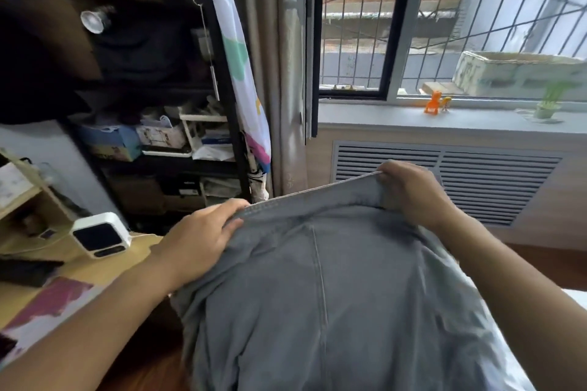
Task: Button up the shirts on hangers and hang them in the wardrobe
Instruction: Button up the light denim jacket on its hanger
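Observation:
A grey shirt (324, 289) hangs down in front of me, a long seam running down its middle. My left hand (203, 238) grips the shirt's top edge at its left end. My right hand (409, 190) pinches the same stitched edge at its right end, so the edge is stretched between both hands. No hanger and no buttons show. The dark open wardrobe (133, 67) stands at the upper left, beyond my left hand.
A white cube-shaped device (101, 235) sits on a wooden desk (76, 270) at the left. A patterned cloth bag (241, 73) hangs on the wardrobe's black frame. Ahead are a barred window, a sill with an orange figure (432, 102), and a vent grille (476, 178).

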### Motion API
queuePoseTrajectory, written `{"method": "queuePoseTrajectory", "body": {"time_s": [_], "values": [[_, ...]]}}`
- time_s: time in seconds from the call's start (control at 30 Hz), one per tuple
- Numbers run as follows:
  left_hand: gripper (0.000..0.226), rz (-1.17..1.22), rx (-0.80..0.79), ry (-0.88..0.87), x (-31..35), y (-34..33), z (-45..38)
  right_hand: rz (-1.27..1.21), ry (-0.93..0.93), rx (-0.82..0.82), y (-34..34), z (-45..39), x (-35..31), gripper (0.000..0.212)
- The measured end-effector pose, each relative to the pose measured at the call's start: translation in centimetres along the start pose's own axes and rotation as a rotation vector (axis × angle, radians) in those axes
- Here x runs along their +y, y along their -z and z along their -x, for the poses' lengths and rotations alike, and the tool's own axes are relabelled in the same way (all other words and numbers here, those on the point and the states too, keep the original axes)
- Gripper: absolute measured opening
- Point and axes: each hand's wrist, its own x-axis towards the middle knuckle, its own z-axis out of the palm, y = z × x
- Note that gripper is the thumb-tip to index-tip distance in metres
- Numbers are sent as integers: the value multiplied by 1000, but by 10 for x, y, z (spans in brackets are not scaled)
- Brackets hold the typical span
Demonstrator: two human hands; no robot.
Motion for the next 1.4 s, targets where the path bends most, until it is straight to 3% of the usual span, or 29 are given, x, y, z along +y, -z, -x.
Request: {"method": "queuePoseTrajectory", "body": {"time_s": [0.07,0.13,0.2,0.23,0.33,0.57,0.67,0.83,0.97,1.2,1.3,1.4], "values": [[40,-14,-34,-68,8,13,5,26,33,30,26,21,-9,8],[47,-19,-56,-130,18,28,11,78,50,64,51,45,-21,20],[27,4,-38,-137,25,39,11,103,-8,129,69,72,-39,25],[18,31,-32,-123,31,44,10,125,-50,180,77,88,-51,24],[23,154,-92,-159,62,55,21,167,-233,345,96,148,-93,20],[26,299,-412,-553,112,66,119,174,-679,587,134,315,-214,14],[18,457,-549,-611,141,69,152,205,-812,712,155,385,-277,18],[36,845,-724,-696,223,86,218,442,-886,1043,245,461,-362,28],[48,900,-739,-763,284,96,265,515,-862,1211,306,514,-410,24],[42,863,-889,-781,391,75,359,759,-875,1195,381,644,-487,20],[37,865,-852,-869,451,41,409,806,-923,1059,414,709,-507,15],[35,778,-775,-984,522,-23,456,638,-1154,844,446,794,-510,11]]}}
